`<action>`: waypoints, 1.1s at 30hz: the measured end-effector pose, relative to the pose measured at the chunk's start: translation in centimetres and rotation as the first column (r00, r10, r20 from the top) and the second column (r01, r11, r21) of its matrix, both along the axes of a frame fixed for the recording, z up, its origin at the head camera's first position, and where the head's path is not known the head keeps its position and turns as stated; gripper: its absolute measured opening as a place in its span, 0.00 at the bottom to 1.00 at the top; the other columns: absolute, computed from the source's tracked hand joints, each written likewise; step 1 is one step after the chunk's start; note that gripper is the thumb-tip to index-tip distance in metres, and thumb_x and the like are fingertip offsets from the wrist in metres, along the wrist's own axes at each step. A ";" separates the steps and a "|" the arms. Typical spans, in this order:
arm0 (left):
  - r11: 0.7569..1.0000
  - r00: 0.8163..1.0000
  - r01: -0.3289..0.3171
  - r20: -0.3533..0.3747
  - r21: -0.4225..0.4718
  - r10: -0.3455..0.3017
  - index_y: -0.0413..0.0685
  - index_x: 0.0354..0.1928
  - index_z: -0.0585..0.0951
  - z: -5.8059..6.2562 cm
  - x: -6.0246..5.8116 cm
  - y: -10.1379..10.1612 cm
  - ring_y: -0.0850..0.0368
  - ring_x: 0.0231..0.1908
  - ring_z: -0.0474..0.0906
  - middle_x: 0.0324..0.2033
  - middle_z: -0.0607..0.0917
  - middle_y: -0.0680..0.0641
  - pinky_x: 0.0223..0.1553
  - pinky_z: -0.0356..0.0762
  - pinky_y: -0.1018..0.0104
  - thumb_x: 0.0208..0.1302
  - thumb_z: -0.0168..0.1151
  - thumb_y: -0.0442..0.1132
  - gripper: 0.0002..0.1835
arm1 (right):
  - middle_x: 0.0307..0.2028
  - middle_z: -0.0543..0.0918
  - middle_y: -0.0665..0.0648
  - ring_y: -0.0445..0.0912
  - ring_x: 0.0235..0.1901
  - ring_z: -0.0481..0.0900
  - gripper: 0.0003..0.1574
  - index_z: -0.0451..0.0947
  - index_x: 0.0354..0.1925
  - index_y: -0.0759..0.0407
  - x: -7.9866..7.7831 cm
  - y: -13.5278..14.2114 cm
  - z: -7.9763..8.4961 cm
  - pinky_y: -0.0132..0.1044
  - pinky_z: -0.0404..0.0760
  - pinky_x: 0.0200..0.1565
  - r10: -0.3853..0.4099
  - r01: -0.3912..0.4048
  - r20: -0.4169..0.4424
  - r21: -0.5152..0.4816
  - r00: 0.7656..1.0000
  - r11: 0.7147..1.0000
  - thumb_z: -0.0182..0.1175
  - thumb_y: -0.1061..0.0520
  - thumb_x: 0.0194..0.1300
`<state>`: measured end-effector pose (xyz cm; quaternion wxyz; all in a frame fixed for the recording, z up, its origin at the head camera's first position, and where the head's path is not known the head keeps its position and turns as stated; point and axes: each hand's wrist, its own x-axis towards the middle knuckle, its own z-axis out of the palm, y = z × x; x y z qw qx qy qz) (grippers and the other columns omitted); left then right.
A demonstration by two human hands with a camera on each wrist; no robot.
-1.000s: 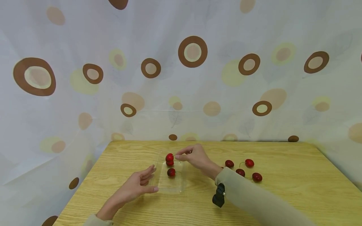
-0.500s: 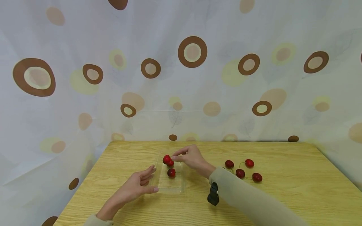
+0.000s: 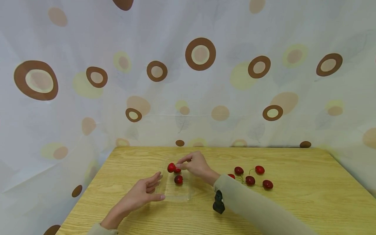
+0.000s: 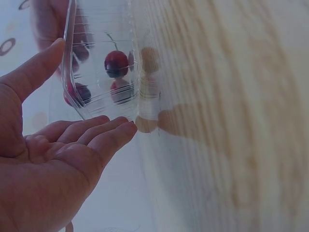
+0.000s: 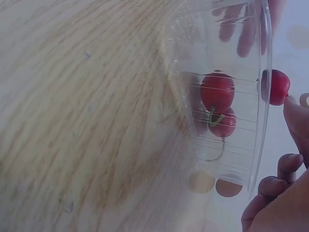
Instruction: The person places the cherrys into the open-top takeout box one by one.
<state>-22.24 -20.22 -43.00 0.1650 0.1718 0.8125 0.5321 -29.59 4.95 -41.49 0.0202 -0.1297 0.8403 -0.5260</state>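
Observation:
A clear plastic tray (image 3: 176, 197) stands on the table, with two red cherries inside; one is the dark red cherry (image 3: 178, 180) near its middle. My right hand (image 3: 196, 164) pinches a third cherry (image 3: 171, 167) by the stem end, over the tray's far part. In the right wrist view this held cherry (image 5: 278, 87) shows just above the rim, while the pair with green stems (image 5: 218, 93) lies lower behind the clear wall. My left hand (image 3: 140, 195) is at the tray's left side, fingers extended; in the left wrist view its fingertips reach the tray wall (image 4: 99, 104).
To the right, several loose cherries (image 3: 250, 180) with stems lie on the wooden table (image 3: 299, 202), partly behind the right forearm. A patterned curtain (image 3: 229, 88) hangs along the table's back and left edges. A black strap (image 3: 218, 202) dangles from the right sleeve.
My right hand has moved left and slightly down in the head view, carrying the pinched cherry further over the tray. The left hand and tray have stayed put.

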 end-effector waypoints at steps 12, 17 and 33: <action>1.000 1.000 0.006 0.000 0.008 -0.006 0.33 0.82 0.51 0.2 0.1 0.1 0.28 0.76 0.56 0.79 0.59 0.31 0.73 0.61 0.39 0.72 0.71 0.40 0.49 | 0.46 0.88 0.53 0.58 0.57 0.81 0.04 0.94 0.35 0.56 0.0 -0.4 -0.1 0.57 0.79 0.63 -0.024 0.025 -0.017 0.047 1.000 0.999 0.78 0.56 0.63; 1.000 1.000 0.005 -0.005 0.010 -0.005 0.32 0.82 0.51 0.1 0.0 0.1 0.28 0.76 0.56 0.78 0.59 0.31 0.73 0.61 0.39 0.72 0.71 0.40 0.49 | 0.45 0.88 0.53 0.57 0.55 0.81 0.04 0.95 0.36 0.56 0.0 -0.6 -0.2 0.56 0.80 0.60 -0.032 0.034 -0.028 0.072 0.999 0.997 0.78 0.56 0.63; 1.000 1.000 -0.008 0.003 0.004 0.008 0.32 0.82 0.52 0.2 0.1 0.2 0.30 0.76 0.57 0.79 0.58 0.31 0.73 0.61 0.40 0.71 0.72 0.40 0.49 | 0.61 0.84 0.59 0.62 0.65 0.77 0.11 0.93 0.47 0.54 0.1 1.3 0.6 0.60 0.77 0.64 -0.045 0.049 -0.055 0.081 0.997 0.995 0.76 0.57 0.66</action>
